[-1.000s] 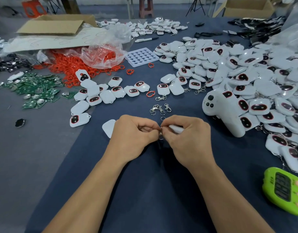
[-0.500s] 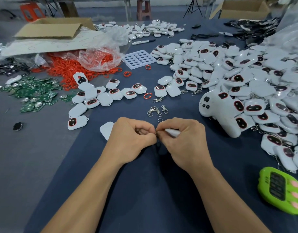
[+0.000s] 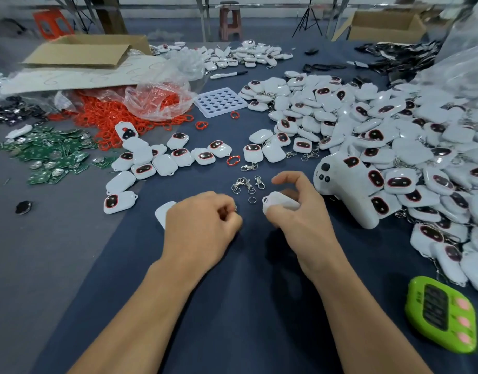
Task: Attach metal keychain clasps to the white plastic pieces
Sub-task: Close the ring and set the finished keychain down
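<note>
Hands separate: left hand (image 3: 202, 225) and right hand (image 3: 300, 214), joined fingertip to fingertip 0.5 s ago, are now apart. The white plastic piece (image 3: 279, 202) is more exposed in the right hand, whose index finger is now raised.

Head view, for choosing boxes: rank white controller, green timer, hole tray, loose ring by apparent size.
1. white controller and green timer: alike; the timer is nearer, so unranked.
2. hole tray
3. loose ring

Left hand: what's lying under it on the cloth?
A white plastic piece pokes out from under the left hand at its left edge; only a rounded corner shows. The hand covers the rest, so nothing more of it can be told.
</note>
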Available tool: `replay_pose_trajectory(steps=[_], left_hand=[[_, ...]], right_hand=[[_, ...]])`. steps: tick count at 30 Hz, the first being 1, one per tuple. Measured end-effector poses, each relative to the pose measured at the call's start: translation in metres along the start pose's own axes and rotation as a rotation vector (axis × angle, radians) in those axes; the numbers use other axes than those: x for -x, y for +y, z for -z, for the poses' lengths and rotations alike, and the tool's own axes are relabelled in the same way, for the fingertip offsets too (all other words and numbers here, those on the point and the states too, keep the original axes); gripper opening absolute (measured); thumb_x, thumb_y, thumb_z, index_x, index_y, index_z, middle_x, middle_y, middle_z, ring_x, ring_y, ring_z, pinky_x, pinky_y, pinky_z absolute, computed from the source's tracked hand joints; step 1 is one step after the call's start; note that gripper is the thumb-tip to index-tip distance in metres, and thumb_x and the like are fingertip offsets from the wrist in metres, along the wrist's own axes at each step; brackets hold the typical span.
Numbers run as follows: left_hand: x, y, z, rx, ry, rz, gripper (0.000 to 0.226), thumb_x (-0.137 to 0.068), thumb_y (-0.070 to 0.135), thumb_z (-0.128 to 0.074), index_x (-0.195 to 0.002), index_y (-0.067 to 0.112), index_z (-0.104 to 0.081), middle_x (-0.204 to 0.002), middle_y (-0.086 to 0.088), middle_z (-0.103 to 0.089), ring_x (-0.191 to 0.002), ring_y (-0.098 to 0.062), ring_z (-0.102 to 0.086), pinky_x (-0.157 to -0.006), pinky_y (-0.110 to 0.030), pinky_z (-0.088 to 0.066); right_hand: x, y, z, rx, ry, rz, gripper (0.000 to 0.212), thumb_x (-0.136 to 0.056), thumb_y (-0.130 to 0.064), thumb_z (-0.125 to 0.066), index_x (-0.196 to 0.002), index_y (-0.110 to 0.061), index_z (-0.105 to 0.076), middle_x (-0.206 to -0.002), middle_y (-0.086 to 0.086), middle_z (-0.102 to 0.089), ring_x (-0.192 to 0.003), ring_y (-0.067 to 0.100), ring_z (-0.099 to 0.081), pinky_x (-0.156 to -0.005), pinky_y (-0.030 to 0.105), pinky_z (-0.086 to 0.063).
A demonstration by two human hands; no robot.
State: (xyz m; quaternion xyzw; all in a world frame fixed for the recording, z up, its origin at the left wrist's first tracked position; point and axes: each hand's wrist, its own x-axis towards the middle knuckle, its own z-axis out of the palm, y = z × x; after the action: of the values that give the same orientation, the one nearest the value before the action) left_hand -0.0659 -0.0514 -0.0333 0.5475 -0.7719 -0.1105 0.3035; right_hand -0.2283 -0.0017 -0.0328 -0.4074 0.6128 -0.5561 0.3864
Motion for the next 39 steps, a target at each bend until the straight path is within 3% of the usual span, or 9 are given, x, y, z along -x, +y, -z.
replay_pose_trajectory(steps=[3, 7, 11, 17, 26, 31, 35, 39], left_hand=[[-0.002, 0.001, -0.002, -0.030, -0.116, -0.133, 0.011, -0.073, 0.032, -0.062, -0.065, 0.024, -0.061, -0.062, 0.008, -0.056, -0.061, -0.016, -0.055, -0.059, -0.035, -0.048], [-0.003, 0.001, -0.001, 0.058, -0.121, -0.147, 0.015, -0.074, 0.017, -0.075, -0.067, 0.026, -0.065, -0.060, 0.010, -0.054, -0.058, -0.011, -0.051, -0.059, -0.032, -0.048], [-0.005, -0.001, -0.001, 0.064, -0.132, -0.161, 0.014, -0.076, 0.017, -0.073, -0.066, 0.023, -0.065, -0.061, 0.007, -0.053, -0.059, -0.014, -0.052, -0.059, -0.036, -0.048], [-0.006, 0.000, 0.001, 0.027, -0.188, -0.167, 0.012, -0.080, 0.020, -0.072, -0.069, 0.023, -0.068, -0.058, 0.004, -0.048, -0.061, -0.020, -0.051, -0.062, -0.040, -0.049], [-0.008, 0.001, -0.001, -0.073, -0.206, -0.177, 0.011, -0.085, 0.030, -0.069, -0.076, 0.024, -0.071, -0.065, 0.002, -0.058, -0.065, -0.018, -0.055, -0.063, -0.041, -0.048], [-0.008, 0.000, -0.001, -0.076, -0.200, -0.128, 0.015, -0.085, 0.038, -0.067, -0.075, 0.027, -0.071, -0.061, 0.004, -0.054, -0.064, -0.016, -0.055, -0.060, -0.034, -0.044], [-0.008, -0.001, -0.001, -0.008, -0.189, -0.054, 0.012, -0.080, 0.042, -0.072, -0.073, 0.032, -0.071, -0.055, 0.013, -0.054, -0.063, -0.010, -0.056, -0.061, -0.030, -0.046], [-0.006, -0.002, 0.001, 0.130, -0.164, -0.067, 0.012, -0.073, 0.030, -0.081, -0.071, 0.029, -0.069, -0.059, 0.012, -0.056, -0.064, -0.009, -0.056, -0.057, -0.026, -0.045]], right_hand=[[0.000, 0.004, -0.001, 0.078, 0.005, 0.041, 0.034, -0.077, -0.019, -0.066, -0.100, -0.041, -0.056, -0.081, -0.013, -0.065, -0.057, 0.006, -0.050, -0.052, 0.017, -0.044], [-0.001, 0.007, -0.001, 0.256, -0.032, 0.115, 0.028, -0.087, -0.014, -0.072, -0.095, -0.040, -0.071, -0.089, -0.020, -0.073, -0.072, 0.001, -0.063, -0.062, 0.011, -0.047], [0.000, 0.007, -0.005, 0.326, -0.049, 0.135, 0.031, -0.089, -0.013, -0.071, -0.100, -0.042, -0.073, -0.092, -0.030, -0.069, -0.085, -0.004, -0.063, -0.069, 0.005, -0.045], [0.003, 0.005, -0.007, 0.380, -0.041, 0.176, 0.023, -0.092, -0.018, -0.068, -0.097, -0.038, -0.061, -0.090, -0.022, -0.065, -0.081, 0.003, -0.059, -0.064, 0.009, -0.044], [0.002, 0.003, -0.010, 0.405, -0.052, 0.169, 0.021, -0.094, -0.018, -0.071, -0.089, -0.037, -0.063, -0.079, -0.013, -0.065, -0.069, 0.005, -0.057, -0.053, 0.011, -0.044], [0.002, 0.002, -0.011, 0.381, -0.048, 0.155, 0.018, -0.090, -0.017, -0.074, -0.087, -0.034, -0.068, -0.075, -0.013, -0.067, -0.065, 0.003, -0.057, -0.053, 0.011, -0.044], [0.002, 0.003, -0.010, 0.381, -0.055, 0.149, 0.019, -0.088, -0.018, -0.075, -0.087, -0.036, -0.069, -0.079, -0.016, -0.069, -0.071, 0.003, -0.061, -0.059, 0.012, -0.047], [0.001, 0.004, -0.007, 0.344, -0.063, 0.123, 0.021, -0.083, -0.018, -0.074, -0.087, -0.039, -0.071, -0.081, -0.017, -0.071, -0.070, 0.001, -0.062, -0.059, 0.011, -0.047]])
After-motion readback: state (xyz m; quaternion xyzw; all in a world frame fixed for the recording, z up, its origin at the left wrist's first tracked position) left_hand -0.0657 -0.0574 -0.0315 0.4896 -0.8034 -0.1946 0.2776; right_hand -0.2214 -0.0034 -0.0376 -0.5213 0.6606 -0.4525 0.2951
